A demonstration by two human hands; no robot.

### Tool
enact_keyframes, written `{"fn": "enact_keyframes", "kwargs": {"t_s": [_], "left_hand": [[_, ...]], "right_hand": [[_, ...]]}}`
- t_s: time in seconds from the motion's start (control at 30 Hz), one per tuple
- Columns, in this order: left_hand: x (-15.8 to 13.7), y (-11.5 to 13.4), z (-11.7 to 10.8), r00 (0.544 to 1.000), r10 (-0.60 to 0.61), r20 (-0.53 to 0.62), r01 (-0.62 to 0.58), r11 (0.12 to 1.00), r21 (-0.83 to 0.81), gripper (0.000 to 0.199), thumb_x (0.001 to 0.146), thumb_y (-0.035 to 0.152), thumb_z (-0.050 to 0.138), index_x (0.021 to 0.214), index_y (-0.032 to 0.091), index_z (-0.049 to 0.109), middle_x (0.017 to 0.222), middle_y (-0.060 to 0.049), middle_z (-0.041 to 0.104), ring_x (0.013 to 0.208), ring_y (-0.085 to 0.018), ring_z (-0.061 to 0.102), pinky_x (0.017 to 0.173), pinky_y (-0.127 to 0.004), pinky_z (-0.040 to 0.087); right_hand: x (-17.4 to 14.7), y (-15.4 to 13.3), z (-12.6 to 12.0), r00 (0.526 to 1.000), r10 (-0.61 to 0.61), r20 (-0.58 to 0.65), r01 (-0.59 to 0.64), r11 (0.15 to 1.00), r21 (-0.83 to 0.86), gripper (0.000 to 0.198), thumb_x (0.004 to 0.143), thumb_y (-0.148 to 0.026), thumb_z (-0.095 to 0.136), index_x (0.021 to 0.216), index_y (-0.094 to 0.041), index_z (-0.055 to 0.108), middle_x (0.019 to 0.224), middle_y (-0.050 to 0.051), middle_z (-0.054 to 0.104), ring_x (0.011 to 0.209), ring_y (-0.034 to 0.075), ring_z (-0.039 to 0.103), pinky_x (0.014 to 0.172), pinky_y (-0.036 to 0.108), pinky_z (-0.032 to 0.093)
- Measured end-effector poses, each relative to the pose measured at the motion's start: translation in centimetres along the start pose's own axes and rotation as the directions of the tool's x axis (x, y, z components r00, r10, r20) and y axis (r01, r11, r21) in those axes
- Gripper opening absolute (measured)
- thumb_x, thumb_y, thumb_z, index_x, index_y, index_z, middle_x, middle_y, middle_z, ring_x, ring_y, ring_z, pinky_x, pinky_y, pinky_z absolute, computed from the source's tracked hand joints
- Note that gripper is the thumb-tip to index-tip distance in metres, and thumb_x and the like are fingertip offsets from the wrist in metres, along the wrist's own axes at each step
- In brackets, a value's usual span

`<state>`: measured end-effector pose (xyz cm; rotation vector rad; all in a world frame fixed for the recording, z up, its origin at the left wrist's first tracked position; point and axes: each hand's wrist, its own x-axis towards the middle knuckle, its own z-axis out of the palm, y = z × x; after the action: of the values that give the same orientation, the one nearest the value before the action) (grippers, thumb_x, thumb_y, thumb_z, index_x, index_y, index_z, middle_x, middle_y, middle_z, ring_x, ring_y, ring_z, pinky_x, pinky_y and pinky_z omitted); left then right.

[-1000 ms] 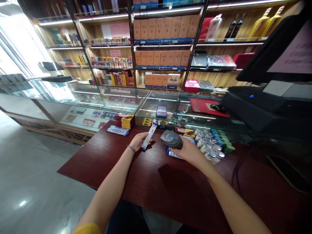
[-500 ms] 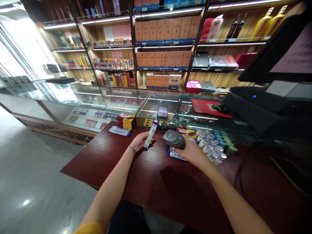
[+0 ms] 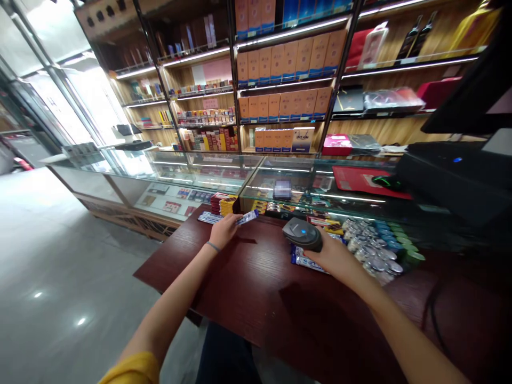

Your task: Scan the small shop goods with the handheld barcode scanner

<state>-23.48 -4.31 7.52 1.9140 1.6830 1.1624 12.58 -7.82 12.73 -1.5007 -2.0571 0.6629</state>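
Observation:
My left hand (image 3: 224, 230) is closed on one end of a slim blue-and-white wrapped packet (image 3: 248, 216), held just above the dark wooden table (image 3: 256, 277). Close beyond this hand, more blue-and-white packets (image 3: 208, 217) lie flat beside a stack of red and yellow packs (image 3: 224, 204). Wrapped round a black barcode scanner (image 3: 301, 234) is my right hand (image 3: 334, 253); a blue light glows on the scanner's top. Under and beside the scanner lie further blue-and-white packets (image 3: 310, 260), partly hidden by it and the hand.
Several rows of small lidded jars (image 3: 372, 248) stand to the right of the scanner. Behind the table runs a glass display counter (image 3: 188, 165), with a red mat (image 3: 360, 180) and a black mouse on top. A dark till machine (image 3: 452, 170) stands at the right.
My left hand has carried the packet leftward toward the other packets and turned it from near upright to nearly level. My right hand still grips the scanner, whose blue light now shows. The camera view has shifted.

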Motion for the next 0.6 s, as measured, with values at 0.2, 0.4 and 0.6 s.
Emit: {"fn": "enact_keyframes", "kwargs": {"t_s": [0.2,0.4,0.6], "left_hand": [[-1.8,-5.8,-5.6,0.98,0.097,0.172,-0.15,0.932,0.331,0.031,0.093,0.022,0.058,0.12,0.031,0.071,0.132,-0.005,0.068,0.121,-0.024,0.062,0.108,-0.034,0.046],[-1.0,-9.8,-8.7,0.93,0.168,0.325,-0.322,0.799,0.508,0.035,0.094,0.019,0.052,0.123,0.029,0.069,0.131,-0.007,0.067,0.119,-0.023,0.062,0.109,-0.036,0.045],[0.1,-11.5,-9.5,0.905,0.199,0.375,-0.371,0.801,0.47,0.036,0.094,0.013,0.048,0.122,0.023,0.068,0.131,-0.009,0.065,0.12,-0.022,0.06,0.111,-0.038,0.044]], "right_hand": [[0.2,0.4,0.4,0.999,-0.005,-0.044,0.004,1.0,-0.023,0.04,0.075,-0.036,0.07,0.112,-0.027,0.058,0.097,0.007,0.076,0.11,0.036,0.069,0.087,0.043,0.051],[0.8,1.9,0.7,1.0,-0.019,0.002,0.019,1.0,-0.016,0.04,0.075,-0.043,0.071,0.111,-0.029,0.06,0.095,0.006,0.076,0.103,0.035,0.071,0.082,0.04,0.053],[1.1,2.9,0.9,1.0,-0.027,-0.01,0.027,0.999,-0.025,0.042,0.075,-0.045,0.072,0.112,-0.029,0.061,0.098,0.006,0.077,0.097,0.034,0.073,0.076,0.039,0.054]]}}
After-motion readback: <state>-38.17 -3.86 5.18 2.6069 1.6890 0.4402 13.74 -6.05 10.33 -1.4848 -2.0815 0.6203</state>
